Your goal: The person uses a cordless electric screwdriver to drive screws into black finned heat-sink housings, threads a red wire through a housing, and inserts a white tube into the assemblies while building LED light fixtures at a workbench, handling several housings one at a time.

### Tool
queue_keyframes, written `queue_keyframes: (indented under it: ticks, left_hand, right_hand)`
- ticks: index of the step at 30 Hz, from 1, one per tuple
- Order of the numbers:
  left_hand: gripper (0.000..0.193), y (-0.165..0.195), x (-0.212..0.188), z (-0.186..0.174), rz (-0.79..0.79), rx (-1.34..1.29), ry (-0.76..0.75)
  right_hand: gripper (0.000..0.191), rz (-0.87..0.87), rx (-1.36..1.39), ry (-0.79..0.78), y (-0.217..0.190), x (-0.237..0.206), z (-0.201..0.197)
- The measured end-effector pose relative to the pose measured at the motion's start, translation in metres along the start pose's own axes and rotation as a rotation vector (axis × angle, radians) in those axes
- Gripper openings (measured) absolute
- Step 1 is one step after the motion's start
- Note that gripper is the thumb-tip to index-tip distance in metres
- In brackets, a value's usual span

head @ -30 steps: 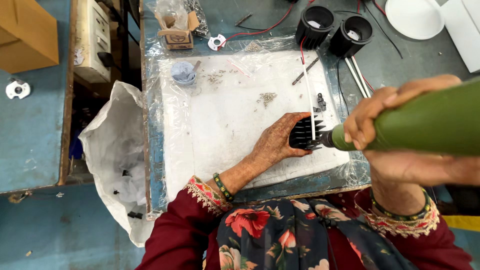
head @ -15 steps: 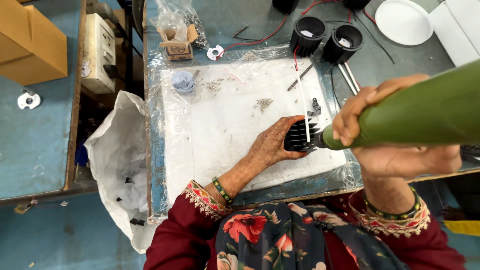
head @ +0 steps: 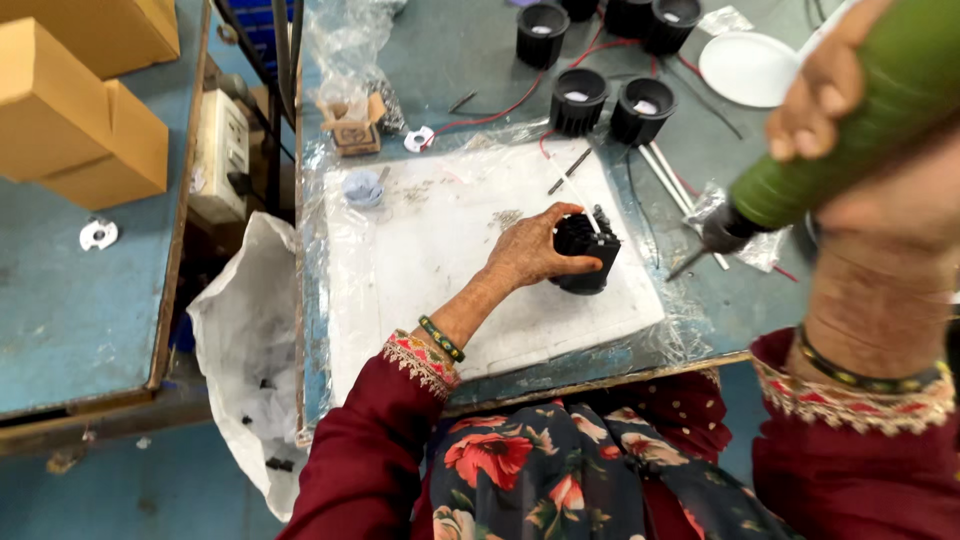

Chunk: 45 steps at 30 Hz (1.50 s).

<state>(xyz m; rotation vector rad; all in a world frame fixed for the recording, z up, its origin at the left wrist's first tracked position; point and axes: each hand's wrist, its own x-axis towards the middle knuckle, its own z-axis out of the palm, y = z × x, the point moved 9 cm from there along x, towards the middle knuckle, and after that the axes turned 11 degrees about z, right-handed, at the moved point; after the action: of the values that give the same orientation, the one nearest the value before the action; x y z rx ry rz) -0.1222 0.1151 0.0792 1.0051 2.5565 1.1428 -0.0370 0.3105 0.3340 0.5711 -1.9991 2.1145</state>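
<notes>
My left hand (head: 528, 255) grips a black finned round housing (head: 590, 256) that stands on a white board (head: 420, 270) on the workbench. My right hand (head: 870, 150) is raised close to the camera at the right and holds a green powered screwdriver (head: 850, 120). Its dark tip (head: 690, 268) hangs a short way to the right of the housing, apart from it. A loose heap of small screws (head: 508, 216) lies on the board behind my left hand.
Several more black housings (head: 578, 100) with red wires stand at the back of the bench, beside a white round plate (head: 748, 68). A small open cardboard box (head: 352, 124) and a white plastic bag (head: 250, 350) are at the left. Cardboard boxes (head: 80, 110) rest on the blue side table.
My right hand has lifted the screwdriver up and to the right, off the housing. My left hand keeps its hold on the housing.
</notes>
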Motion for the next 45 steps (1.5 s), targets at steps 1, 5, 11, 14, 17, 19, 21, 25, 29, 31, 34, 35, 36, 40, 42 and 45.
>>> queue_keyframes:
  ticks: [1, 5, 11, 14, 17, 19, 21, 25, 29, 31, 34, 35, 36, 40, 42, 45]
  left_hand:
    - [0.095, 0.003, 0.005, -0.002, 0.011, 0.01, 0.016]
    - [0.096, 0.005, 0.018, 0.0, -0.049, 0.065, 0.0]
    - [0.096, 0.005, 0.028, -0.001, -0.087, 0.122, -0.015]
    - [0.096, 0.002, 0.024, -0.002, -0.111, 0.121, -0.008]
    - [0.096, 0.002, 0.017, -0.003, -0.101, 0.099, 0.019]
    - [0.097, 0.0, 0.012, -0.003, -0.098, 0.077, 0.021]
    - [0.099, -0.004, 0.004, 0.001, -0.108, 0.058, 0.001]
    - [0.1, 0.003, -0.018, 0.002, 0.025, -0.015, 0.035]
    - [0.111, 0.023, -0.048, -0.009, 0.172, -0.045, 0.083]
    - [0.11, 0.044, -0.058, -0.024, 0.292, -0.018, 0.149]
    - [0.09, 0.083, -0.067, -0.031, 0.461, -0.187, 0.135]
    - [0.082, 0.098, -0.064, -0.02, 0.506, -0.325, 0.017]
    - [0.073, 0.112, -0.063, -0.008, 0.548, -0.458, -0.101]
    - [0.056, 0.126, -0.05, 0.031, 0.417, -0.649, -0.397]
    - [0.057, 0.131, -0.052, 0.036, 0.408, -0.973, -0.498]
    - [0.057, 0.133, -0.052, 0.03, 0.48, -1.062, -0.401]
  right_hand:
    - [0.082, 0.024, -0.041, 0.004, -0.003, -0.008, -0.008]
    - [0.083, 0.07, -0.093, 0.04, 0.0, -0.045, -0.021]
    - [0.085, 0.04, -0.042, 0.114, 0.008, -0.074, -0.019]
    - [0.089, 0.028, -0.042, 0.122, 0.009, -0.074, -0.021]
    - [0.092, 0.021, -0.021, 0.131, 0.014, -0.067, -0.022]
    - [0.093, 0.014, 0.001, 0.122, 0.018, -0.063, -0.019]
    - [0.092, 0.008, 0.041, 0.101, 0.023, -0.06, -0.014]
    - [0.085, -0.016, 0.086, 0.08, 0.032, -0.06, -0.011]
    - [0.082, 0.011, 0.231, 0.022, 0.044, -0.06, -0.012]
    - [0.082, 0.026, 0.314, 0.002, 0.05, -0.059, -0.01]
    - [0.083, 0.055, 0.464, -0.026, 0.057, -0.056, 0.002]
    - [0.083, 0.075, 0.553, -0.061, 0.058, -0.056, 0.009]
    - [0.083, 0.09, 0.609, -0.096, 0.059, -0.053, 0.017]
    - [0.084, 0.142, 0.734, -0.207, 0.054, -0.046, 0.042]
    - [0.085, 0.156, 0.783, -0.234, 0.051, -0.046, 0.049]
    - [0.085, 0.166, 0.788, -0.225, 0.053, -0.05, 0.053]
